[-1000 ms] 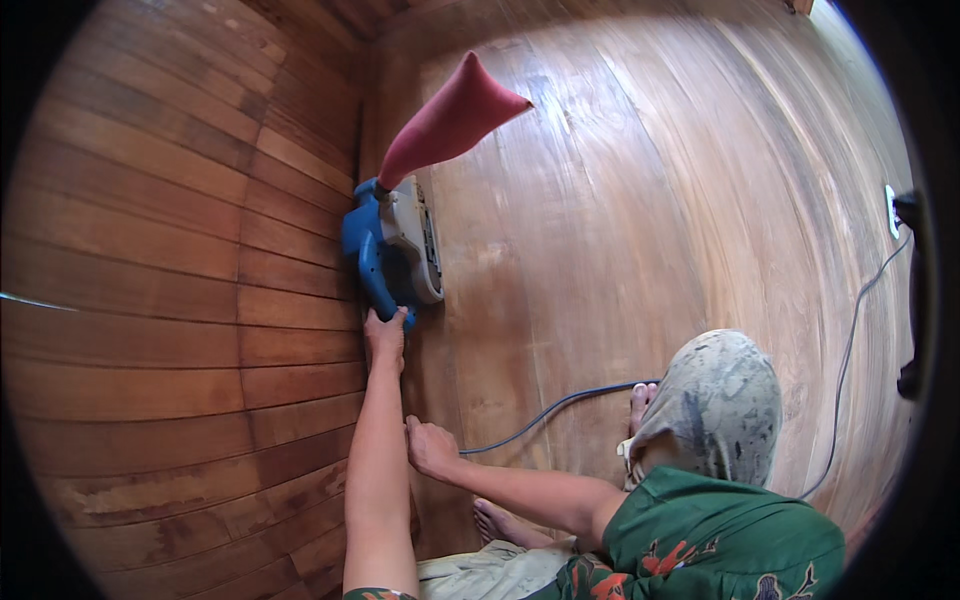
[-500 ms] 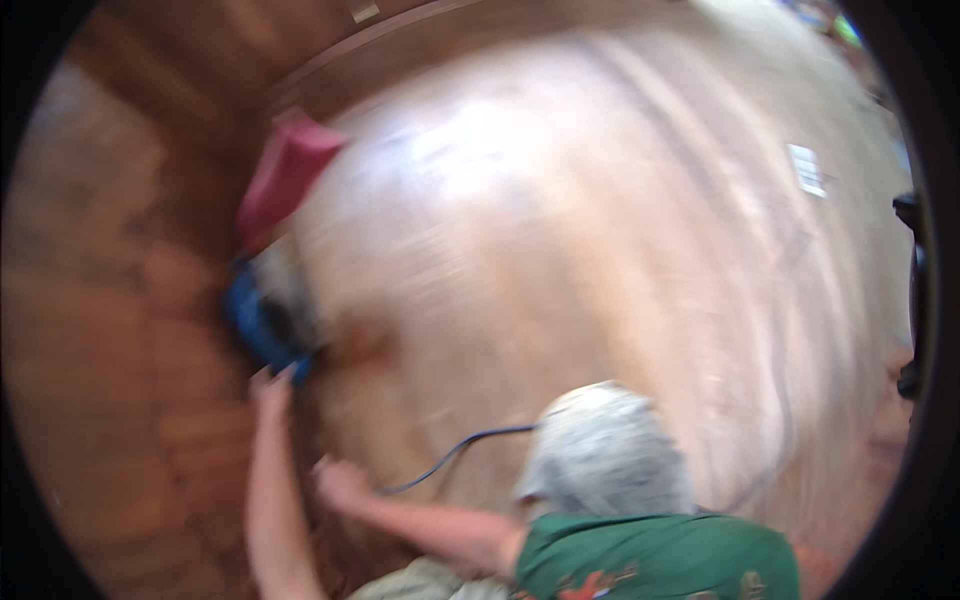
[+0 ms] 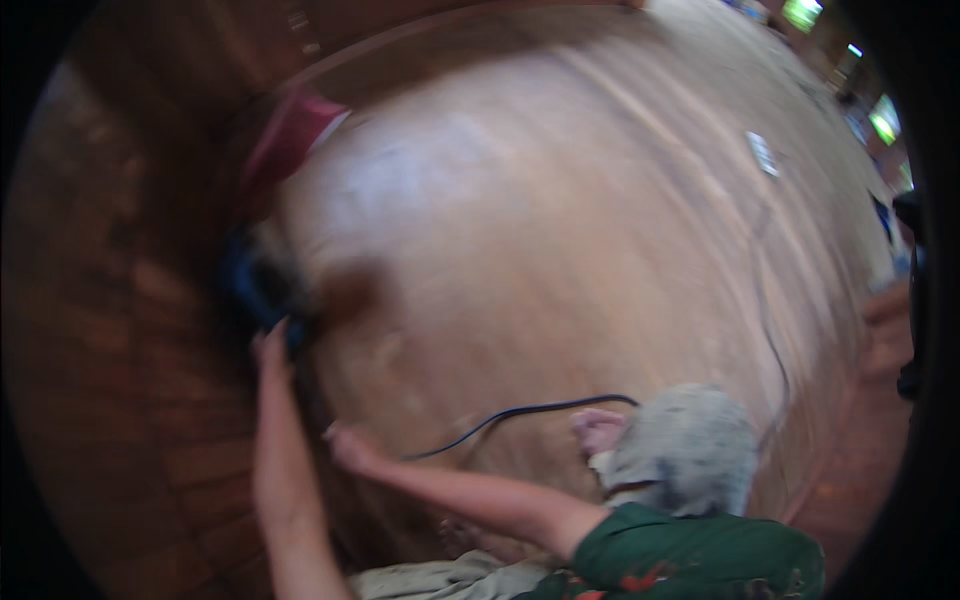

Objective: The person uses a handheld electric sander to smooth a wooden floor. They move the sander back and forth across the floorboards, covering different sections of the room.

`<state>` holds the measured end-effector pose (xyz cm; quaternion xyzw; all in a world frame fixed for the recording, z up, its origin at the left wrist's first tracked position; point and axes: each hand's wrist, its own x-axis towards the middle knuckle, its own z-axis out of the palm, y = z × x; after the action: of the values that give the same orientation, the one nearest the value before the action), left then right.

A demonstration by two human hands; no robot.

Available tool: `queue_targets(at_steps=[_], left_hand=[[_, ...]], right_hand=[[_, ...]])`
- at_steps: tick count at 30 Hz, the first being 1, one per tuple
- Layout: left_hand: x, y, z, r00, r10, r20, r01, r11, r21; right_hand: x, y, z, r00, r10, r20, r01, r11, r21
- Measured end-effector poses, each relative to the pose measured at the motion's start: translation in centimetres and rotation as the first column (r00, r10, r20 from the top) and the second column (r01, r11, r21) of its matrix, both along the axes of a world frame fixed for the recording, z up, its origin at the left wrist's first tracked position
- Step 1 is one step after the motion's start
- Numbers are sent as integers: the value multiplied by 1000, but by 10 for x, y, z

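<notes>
Blurred by motion, a blue power tool [image 3: 255, 285], which looks like a belt sander, stands at the left on a wooden surface. A dark red bag [image 3: 290, 140] rises from its far end. My left hand [image 3: 272, 345] is closed on the tool's near end, the forearm coming up from the lower edge. My right hand is not in view. Close to my forearm, a co-worker's hand [image 3: 355, 450] reaches in from the right, its fingers smeared. Behind that hand runs a dark cable [image 3: 520, 410].
The co-worker, in a stained pale cap [image 3: 695, 450] and green shirt [image 3: 690, 555], bends over at the lower right. Beside the cap is a blurred, skin-coloured shape [image 3: 600, 430]. A white strip-shaped object [image 3: 762, 153] lies far right, with a thin cord [image 3: 775, 350] below it.
The co-worker's cap and shoulder have shifted right, and a skin-coloured shape now shows beside the cap. My hand sits slightly higher in the picture, still on the tool. The picture is darker.
</notes>
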<state>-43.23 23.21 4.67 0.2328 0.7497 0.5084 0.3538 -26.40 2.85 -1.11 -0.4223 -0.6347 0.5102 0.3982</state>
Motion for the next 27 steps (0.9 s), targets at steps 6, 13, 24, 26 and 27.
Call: queue_targets(at_steps=[6,13,24,26,27], left_hand=[[37,-19,-20,899,68,-433,-99,994,-48],[8,-41,-13,943,136,-305,-121,990,70],[-17,-108,-44,971,123,-206,-154,978,-143],[-15,-115,-48,976,94,-196,-123,983,-138],[-14,-117,-50,974,90,-206,-124,980,-157]], right_hand=[[21,24,41,920,156,361,-71,969,-237],[-22,72,50,938,85,337,-32,987,-160],[-50,143,37,909,57,413,-32,997,-68],[-60,154,25,921,86,381,-38,991,-132],[-62,160,20,923,94,374,-48,990,-129]])
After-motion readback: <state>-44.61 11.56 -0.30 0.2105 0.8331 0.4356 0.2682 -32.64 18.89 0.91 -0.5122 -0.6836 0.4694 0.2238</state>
